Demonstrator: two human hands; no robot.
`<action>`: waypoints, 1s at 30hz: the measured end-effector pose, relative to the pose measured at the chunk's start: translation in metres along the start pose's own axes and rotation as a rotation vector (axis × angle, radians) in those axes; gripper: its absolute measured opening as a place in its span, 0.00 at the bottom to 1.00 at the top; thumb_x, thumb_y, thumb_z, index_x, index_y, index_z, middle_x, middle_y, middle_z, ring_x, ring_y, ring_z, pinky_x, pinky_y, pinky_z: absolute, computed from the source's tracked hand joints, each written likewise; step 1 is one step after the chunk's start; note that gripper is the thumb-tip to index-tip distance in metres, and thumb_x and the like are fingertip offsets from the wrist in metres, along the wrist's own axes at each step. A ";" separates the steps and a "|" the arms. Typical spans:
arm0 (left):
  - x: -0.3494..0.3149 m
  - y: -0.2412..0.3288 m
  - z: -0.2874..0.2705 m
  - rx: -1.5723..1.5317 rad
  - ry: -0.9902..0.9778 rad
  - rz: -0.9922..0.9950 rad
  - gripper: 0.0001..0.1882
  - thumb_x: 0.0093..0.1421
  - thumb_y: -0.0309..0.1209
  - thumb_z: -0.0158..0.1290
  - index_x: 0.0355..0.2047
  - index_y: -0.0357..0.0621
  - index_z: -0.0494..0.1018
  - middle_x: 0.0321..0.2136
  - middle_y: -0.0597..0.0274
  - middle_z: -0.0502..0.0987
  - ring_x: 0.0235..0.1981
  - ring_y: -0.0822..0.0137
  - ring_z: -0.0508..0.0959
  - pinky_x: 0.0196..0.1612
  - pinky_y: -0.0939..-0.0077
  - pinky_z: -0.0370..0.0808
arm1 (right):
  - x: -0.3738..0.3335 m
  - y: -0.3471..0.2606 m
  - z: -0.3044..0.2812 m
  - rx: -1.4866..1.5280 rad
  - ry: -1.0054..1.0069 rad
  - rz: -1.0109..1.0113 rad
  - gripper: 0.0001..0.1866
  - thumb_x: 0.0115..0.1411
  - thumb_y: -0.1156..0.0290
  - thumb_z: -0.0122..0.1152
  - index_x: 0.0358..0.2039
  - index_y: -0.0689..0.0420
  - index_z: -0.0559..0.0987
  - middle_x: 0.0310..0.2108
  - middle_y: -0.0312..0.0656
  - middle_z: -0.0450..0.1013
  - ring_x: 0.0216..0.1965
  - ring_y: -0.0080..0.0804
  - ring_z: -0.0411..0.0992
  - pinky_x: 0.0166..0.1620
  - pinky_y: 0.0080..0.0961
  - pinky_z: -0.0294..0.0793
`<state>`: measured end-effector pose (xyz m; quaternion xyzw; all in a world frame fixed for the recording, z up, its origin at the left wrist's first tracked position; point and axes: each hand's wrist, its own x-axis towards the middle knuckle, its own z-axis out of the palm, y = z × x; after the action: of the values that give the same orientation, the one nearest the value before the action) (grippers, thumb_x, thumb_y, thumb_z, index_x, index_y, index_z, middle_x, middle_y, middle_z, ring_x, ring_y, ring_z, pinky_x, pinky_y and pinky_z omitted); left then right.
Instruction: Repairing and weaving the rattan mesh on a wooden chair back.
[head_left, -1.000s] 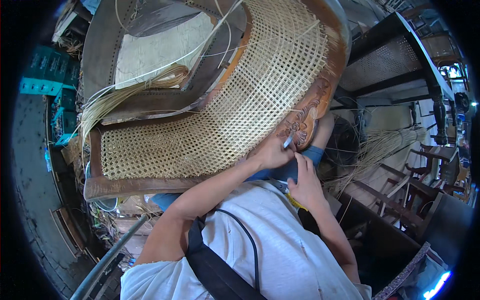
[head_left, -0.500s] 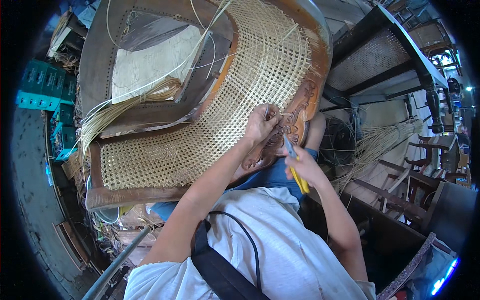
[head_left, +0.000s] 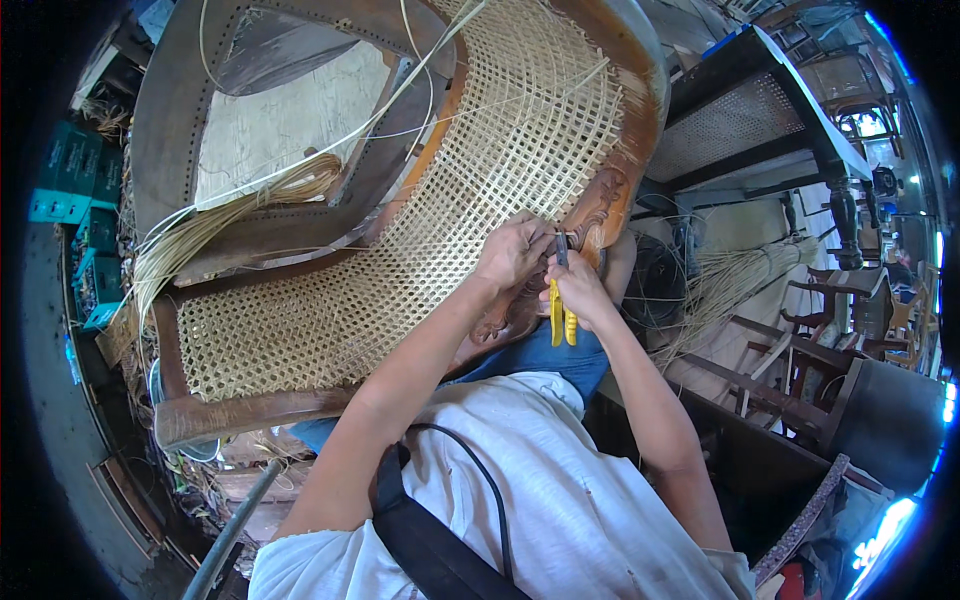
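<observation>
Teal crates [head_left: 75,170] stand stacked at the far left, and what the lower ones hold is too small to make out. A pale-rimmed round container [head_left: 203,453], partly hidden, sits below the near-left corner of the wooden frame [head_left: 270,405]; its inside cannot be seen. The frame's carved edge [head_left: 600,195] bends round the right side of the woven cane panel [head_left: 500,150], with dark-framed furniture [head_left: 745,120] beyond it. A gap opens between the forearms [head_left: 405,375]. The yellow-handled pliers [head_left: 557,312] are in the right hand [head_left: 582,287], near the carved edge and above the blue-clad leg [head_left: 545,356]. Their long axis runs away from the person, metal jaws foremost, handles back toward the shirt. The right hand's grip is clamped on the pliers; the left hand [head_left: 515,250] is just beside it at the panel's border, its grip bunched, though whether it pinches anything I cannot tell
</observation>
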<state>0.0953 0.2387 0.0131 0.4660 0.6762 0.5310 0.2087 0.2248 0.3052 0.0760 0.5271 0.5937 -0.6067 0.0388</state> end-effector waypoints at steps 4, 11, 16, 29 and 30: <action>0.000 -0.003 -0.003 0.069 -0.040 0.046 0.09 0.59 0.34 0.54 0.38 0.46 0.77 0.32 0.56 0.76 0.34 0.53 0.78 0.38 0.65 0.76 | -0.008 -0.006 0.003 0.024 0.033 0.018 0.11 0.66 0.69 0.47 0.45 0.60 0.68 0.29 0.41 0.70 0.20 0.29 0.72 0.21 0.31 0.74; -0.002 -0.016 0.001 -0.283 -0.105 -0.236 0.08 0.59 0.32 0.57 0.33 0.39 0.76 0.25 0.62 0.79 0.26 0.72 0.77 0.33 0.73 0.75 | -0.015 0.003 0.002 0.008 0.067 -0.206 0.16 0.64 0.72 0.48 0.52 0.60 0.68 0.26 0.42 0.71 0.18 0.26 0.71 0.19 0.26 0.74; 0.020 0.001 -0.006 -0.181 -0.128 -0.387 0.08 0.55 0.30 0.59 0.27 0.38 0.77 0.20 0.65 0.76 0.22 0.76 0.73 0.28 0.78 0.71 | -0.022 0.016 -0.003 0.109 0.056 -0.240 0.20 0.62 0.74 0.51 0.55 0.62 0.67 0.25 0.41 0.72 0.19 0.24 0.72 0.21 0.24 0.74; 0.034 0.015 -0.013 -0.335 -0.193 -0.611 0.04 0.51 0.23 0.61 0.24 0.36 0.77 0.19 0.65 0.76 0.22 0.76 0.73 0.27 0.79 0.70 | -0.081 0.059 -0.034 -0.145 -0.168 -0.068 0.19 0.61 0.70 0.54 0.52 0.60 0.70 0.26 0.44 0.73 0.23 0.29 0.74 0.26 0.29 0.76; 0.030 0.013 -0.014 -0.332 -0.193 -0.613 0.04 0.51 0.23 0.61 0.24 0.36 0.77 0.19 0.65 0.76 0.22 0.76 0.73 0.27 0.79 0.70 | -0.080 0.065 -0.037 -0.318 -0.189 -0.170 0.18 0.61 0.69 0.55 0.51 0.61 0.70 0.30 0.53 0.75 0.30 0.44 0.76 0.35 0.38 0.76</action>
<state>0.0755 0.2571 0.0364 0.2494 0.6662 0.4999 0.4941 0.3256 0.2677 0.0965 0.4032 0.7180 -0.5532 0.1256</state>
